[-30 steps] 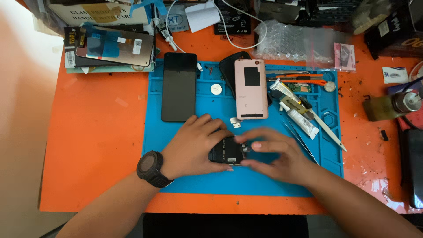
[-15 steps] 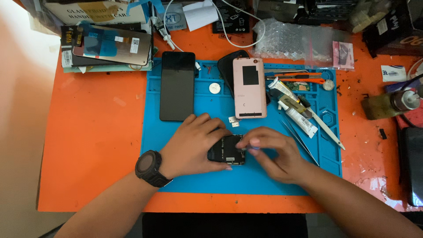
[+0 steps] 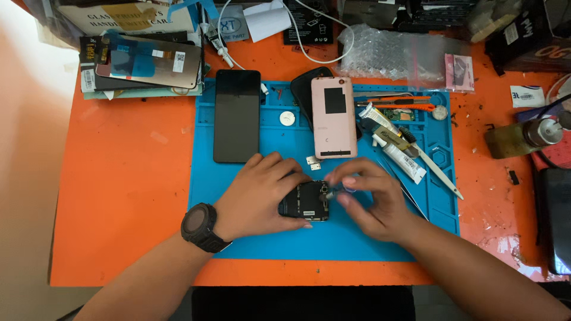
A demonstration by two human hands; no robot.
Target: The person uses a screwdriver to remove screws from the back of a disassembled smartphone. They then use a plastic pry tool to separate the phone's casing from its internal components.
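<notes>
Little has been shifted since the earlier frame: the right hand (image 3: pixel 372 199) has been drawn slightly in, its fingertips now pinched on a tiny part at the right end of the opened phone body (image 3: pixel 304 201). An orange counter (image 3: pixel 119 196) is covered by a blue work mat (image 3: pixel 333 244), crowded with a dark phone (image 3: pixel 237 116), a pink back cover (image 3: pixel 334 117) and tubes. The phone body is laid flat near the mat's middle, long axis left-right, clamped under the left hand (image 3: pixel 262 193).
</notes>
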